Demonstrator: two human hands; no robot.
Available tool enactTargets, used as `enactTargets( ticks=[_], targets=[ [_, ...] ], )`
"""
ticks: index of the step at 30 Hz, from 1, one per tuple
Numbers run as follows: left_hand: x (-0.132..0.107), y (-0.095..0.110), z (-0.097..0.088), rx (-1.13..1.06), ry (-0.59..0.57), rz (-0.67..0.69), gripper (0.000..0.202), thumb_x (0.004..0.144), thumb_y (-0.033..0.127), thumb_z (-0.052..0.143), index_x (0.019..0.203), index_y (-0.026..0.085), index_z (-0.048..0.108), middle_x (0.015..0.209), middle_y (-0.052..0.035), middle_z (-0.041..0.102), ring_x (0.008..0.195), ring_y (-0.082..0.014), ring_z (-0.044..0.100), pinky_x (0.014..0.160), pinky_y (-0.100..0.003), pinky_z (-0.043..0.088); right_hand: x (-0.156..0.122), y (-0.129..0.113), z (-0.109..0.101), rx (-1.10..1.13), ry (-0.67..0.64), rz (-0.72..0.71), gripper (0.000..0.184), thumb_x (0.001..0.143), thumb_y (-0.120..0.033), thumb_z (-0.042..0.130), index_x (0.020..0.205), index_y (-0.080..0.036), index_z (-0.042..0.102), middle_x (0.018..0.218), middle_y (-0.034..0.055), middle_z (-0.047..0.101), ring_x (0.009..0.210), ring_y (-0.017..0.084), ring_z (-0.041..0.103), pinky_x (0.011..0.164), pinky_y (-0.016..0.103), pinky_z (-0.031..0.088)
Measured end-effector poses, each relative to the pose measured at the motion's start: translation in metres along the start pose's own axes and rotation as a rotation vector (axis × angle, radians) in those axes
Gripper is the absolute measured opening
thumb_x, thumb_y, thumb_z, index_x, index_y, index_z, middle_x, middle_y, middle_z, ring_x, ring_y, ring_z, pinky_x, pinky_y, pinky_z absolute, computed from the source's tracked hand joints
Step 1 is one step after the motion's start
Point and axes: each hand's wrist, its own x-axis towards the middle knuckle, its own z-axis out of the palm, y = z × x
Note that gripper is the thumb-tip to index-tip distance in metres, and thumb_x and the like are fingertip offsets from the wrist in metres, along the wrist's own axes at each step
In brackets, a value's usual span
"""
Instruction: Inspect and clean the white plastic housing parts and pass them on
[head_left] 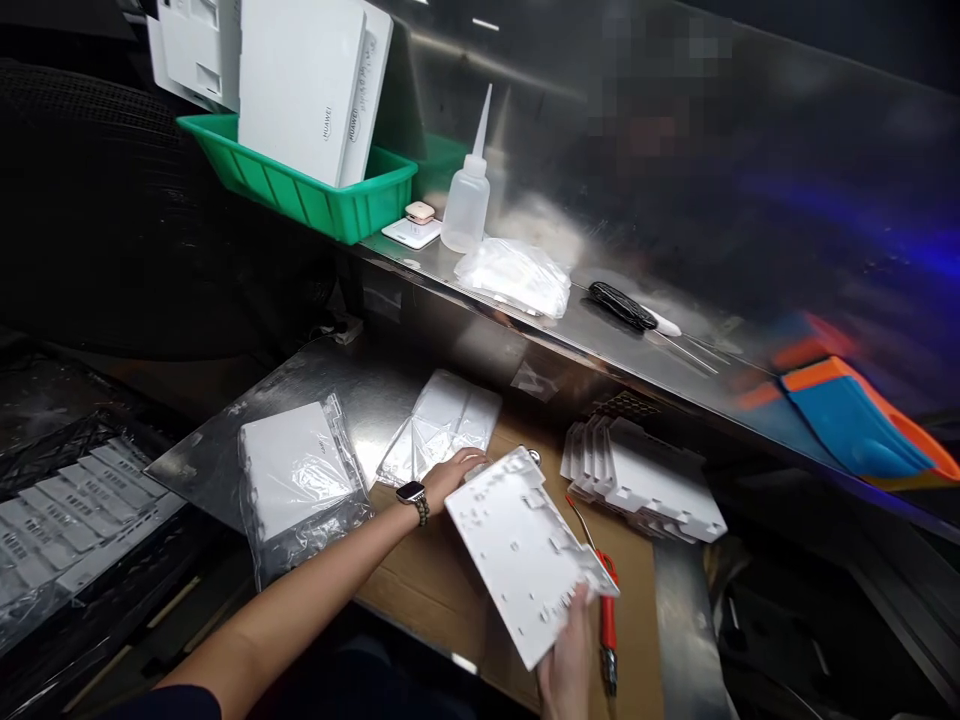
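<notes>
My right hand grips the near edge of a white plastic shell panel, its ribbed inner face up, held tilted over a sheet of brown cardboard. My left hand, with a watch and bead bracelet on the wrist, reaches forward and rests its fingers at the panel's far corner, next to a clear plastic bag. Whether it grips anything is hidden by the panel. A red-handled tool lies on the cardboard just right of the panel.
A row of white shell panels lies at the right. A bagged white box sits at the left. On the metal shelf: a green bin with white devices, a squeeze bottle, a bag, a black tool.
</notes>
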Motion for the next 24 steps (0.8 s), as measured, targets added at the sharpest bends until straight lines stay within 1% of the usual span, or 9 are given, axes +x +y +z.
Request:
enactTargets(
  ticks=[2,4,6,9,13,15,18,21,24],
  targets=[
    [0.003,0.006,0.004,-0.04,-0.068,0.081,0.05,0.096,0.033,0.068,0.144,0.027,0.053,0.156,-0.013,0.047,0.123,-0.0298,0.06,0.102,-0.054,0.054,-0.017,0.003,-0.013,-0.065,0.228,-0.084,0.1,0.084,-0.086,0.046,0.161,-0.024,0.031,0.133,0.0103,0.071,0.14,0.03,0.054,0.11,0.047,0.052],
    [0.008,0.009,0.01,-0.083,-0.119,0.146,0.051,0.095,0.032,0.069,0.143,0.026,0.054,0.157,-0.013,0.046,0.13,-0.0314,0.057,0.105,-0.055,0.052,-0.032,0.013,-0.018,-0.14,0.361,-0.145,0.105,0.077,-0.084,0.061,0.158,-0.021,0.037,0.132,0.0131,0.071,0.142,0.036,0.051,0.11,0.048,0.05],
    [0.015,0.011,0.017,-0.121,-0.129,0.181,0.048,0.095,0.032,0.069,0.141,0.024,0.056,0.154,-0.0133,0.049,0.131,-0.0321,0.056,0.105,-0.055,0.053,-0.044,0.03,-0.012,-0.277,0.358,-0.255,0.098,0.075,-0.079,0.069,0.151,-0.02,0.048,0.131,0.0159,0.071,0.142,0.039,0.05,0.113,0.048,0.047],
    [0.023,0.012,0.026,-0.154,-0.071,0.188,0.045,0.095,0.034,0.069,0.138,0.022,0.058,0.147,-0.0136,0.055,0.126,-0.0313,0.059,0.103,-0.055,0.054,-0.052,0.054,0.004,-0.491,0.262,-0.428,0.085,0.085,-0.076,0.059,0.146,-0.018,0.055,0.129,0.0181,0.071,0.14,0.039,0.052,0.117,0.05,0.042],
    [0.02,0.017,0.031,-0.144,0.084,0.158,0.045,0.097,0.033,0.066,0.14,0.023,0.056,0.145,-0.0137,0.057,0.124,-0.0301,0.061,0.103,-0.055,0.054,-0.053,0.067,0.015,-0.571,0.259,-0.454,0.086,0.089,-0.08,0.045,0.144,-0.016,0.057,0.119,0.02,0.074,0.133,0.039,0.059,0.115,0.053,0.043],
    [0.013,0.022,0.029,-0.11,0.169,0.14,0.049,0.099,0.029,0.063,0.146,0.024,0.052,0.149,-0.0146,0.055,0.121,-0.0292,0.064,0.1,-0.053,0.057,-0.053,0.066,0.017,-0.594,0.278,-0.469,0.096,0.086,-0.086,0.037,0.142,-0.011,0.058,0.113,0.0232,0.075,0.123,0.042,0.065,0.106,0.056,0.049],
    [0.001,0.031,0.026,-0.033,0.234,0.178,0.061,0.097,0.01,0.053,0.154,0.029,0.043,0.158,-0.011,0.048,0.13,-0.0273,0.06,0.103,-0.049,0.056,-0.054,0.059,0.019,-0.612,0.286,-0.499,0.105,0.081,-0.092,0.036,0.137,-0.007,0.062,0.105,0.0262,0.076,0.107,0.043,0.072,0.092,0.054,0.056],
    [-0.011,0.042,0.024,0.056,0.181,0.286,0.075,0.09,-0.001,0.044,0.155,0.035,0.041,0.162,-0.0012,0.046,0.129,-0.0245,0.062,0.106,-0.047,0.055,-0.056,0.044,0.021,-0.609,0.312,-0.509,0.099,0.081,-0.089,0.045,0.134,-0.008,0.065,0.102,0.0247,0.077,0.097,0.039,0.075,0.082,0.045,0.059],
    [-0.027,0.052,0.027,0.121,0.092,0.352,0.082,0.087,-0.004,0.042,0.157,0.038,0.037,0.162,0.0003,0.045,0.113,-0.0252,0.071,0.099,-0.049,0.058,-0.056,0.021,0.016,-0.56,0.43,-0.458,0.088,0.086,-0.081,0.051,0.133,-0.008,0.066,0.093,0.02,0.08,0.083,0.033,0.078,0.067,0.035,0.06]
  ],
)
